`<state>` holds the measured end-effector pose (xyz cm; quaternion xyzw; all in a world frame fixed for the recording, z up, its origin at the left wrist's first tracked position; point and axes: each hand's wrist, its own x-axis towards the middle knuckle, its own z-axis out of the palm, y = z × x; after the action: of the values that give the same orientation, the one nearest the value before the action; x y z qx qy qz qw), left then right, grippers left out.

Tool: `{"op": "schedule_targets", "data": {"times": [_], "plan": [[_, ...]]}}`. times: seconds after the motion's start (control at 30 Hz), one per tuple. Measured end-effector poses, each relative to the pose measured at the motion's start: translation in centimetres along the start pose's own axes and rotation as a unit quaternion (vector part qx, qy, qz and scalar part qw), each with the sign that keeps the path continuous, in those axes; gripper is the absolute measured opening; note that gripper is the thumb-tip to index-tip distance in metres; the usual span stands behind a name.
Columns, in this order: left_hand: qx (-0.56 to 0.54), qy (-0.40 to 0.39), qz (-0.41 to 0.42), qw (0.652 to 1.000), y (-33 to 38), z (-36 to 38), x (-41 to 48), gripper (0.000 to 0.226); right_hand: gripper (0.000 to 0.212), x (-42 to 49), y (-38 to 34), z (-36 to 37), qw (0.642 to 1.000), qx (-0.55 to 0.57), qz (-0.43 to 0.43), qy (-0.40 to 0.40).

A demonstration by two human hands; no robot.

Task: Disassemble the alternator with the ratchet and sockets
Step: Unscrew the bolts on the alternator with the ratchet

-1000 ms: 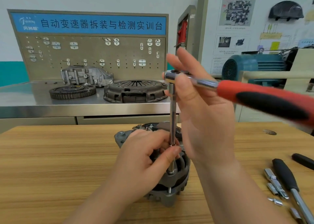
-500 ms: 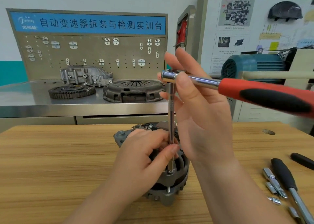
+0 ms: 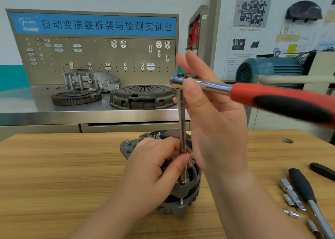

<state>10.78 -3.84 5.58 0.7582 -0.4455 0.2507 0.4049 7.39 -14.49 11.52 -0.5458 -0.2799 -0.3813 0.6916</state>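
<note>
Left hand [image 3: 150, 168] pinched the extension [image 3: 181, 119], steadying it on the alternator [image 3: 188, 189]; right hand [image 3: 217, 130] pinched the ratchet [image 3: 272, 101] head, handle toward 3 o'clock

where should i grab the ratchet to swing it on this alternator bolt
Take the ratchet by its red and black handle, coming from the right. It juts out roughly level to that side, far from the head, which sits atop the upright extension bar on the alternator, so leverage should be best there. The right hand pinches near the head; the left hand pinches the bar.
</note>
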Motion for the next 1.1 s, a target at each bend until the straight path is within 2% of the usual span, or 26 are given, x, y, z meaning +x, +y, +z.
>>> {"op": "schedule_targets", "data": {"times": [0.07,0.13,0.2,0.3,0.37,0.43,0.5,0.57,0.67,0.73,0.83,0.93,1.0,1.1], "plan": [[0.001,0.005,0.005,1.0,-0.03,0.08,-0.01,0.021,0.021,0.01,-0.04,0.1,1.0,0.02,0.012,-0.015],[-0.013,0.008,0.015,1.0,-0.1,0.07,-0.03,0.02,0.019,0.1,-0.18,0.02,0.995,0.09,0.047,-0.004],[-0.021,0.006,0.025,0.999,-0.17,0.04,-0.05,0.02,0.028,0.25,-0.28,-0.14,0.986,0.136,0.096,0.003],[-0.014,0.001,0.03,0.999,-0.22,0.04,-0.02,0.023,0.044,0.37,-0.37,-0.16,0.979,0.134,0.151,0.006],[-0.015,0.006,0.024,1.0,-0.24,-0.04,0.02,0.024,0.038,0.33,-0.29,-0.13,0.985,0.11,0.135,0.012],[-0.013,0.006,0.012,1.0,-0.2,-0.11,0.07,0.027,0.025,0.27,-0.27,-0.1,0.994,0.069,0.082,0.023],[0.001,0.002,0.004,1.0,-0.11,-0.12,0.11,0.033,0.02,0.13,-0.26,-0.13,0.998,0.025,0.039,0.031],[0.009,0.003,0.005,1.0,-0.1,-0.06,0.11,0.034,0.021,0.1,-0.27,-0.17,0.998,0.023,0.052,0.036],[-0.003,0.01,0.012,1.0,-0.23,-0.02,0.06,0.03,0.027,0.23,-0.3,-0.24,0.994,0.082,0.074,0.009],[-0.012,0.005,0.021,1.0,-0.29,-0.03,0.04,0.03,0.037,0.45,-0.41,-0.32,0.986,0.117,0.119,0.009],[-0.014,-0.003,0.027,1.0,-0.24,-0.1,0.1,0.02,0.044,0.39,-0.32,-0.34,0.984,0.103,0.146,0.012],[-0.015,-0.008,0.008,1.0,-0.18,-0.14,0.07,0.025,0.025,0.28,-0.29,-0.11,0.996,0.036,0.073,0.024],[-0.001,-0.012,0.001,1.0,-0.11,-0.13,-0.01,0.03,0.021,0.18,-0.36,-0.1,1.0,0.005,0.016,0.026],[0.011,-0.012,0.004,1.0,-0.16,0.01,-0.03,0.034,0.019,0.24,-0.3,-0.32,0.999,0.027,0.018,0.015]]}}
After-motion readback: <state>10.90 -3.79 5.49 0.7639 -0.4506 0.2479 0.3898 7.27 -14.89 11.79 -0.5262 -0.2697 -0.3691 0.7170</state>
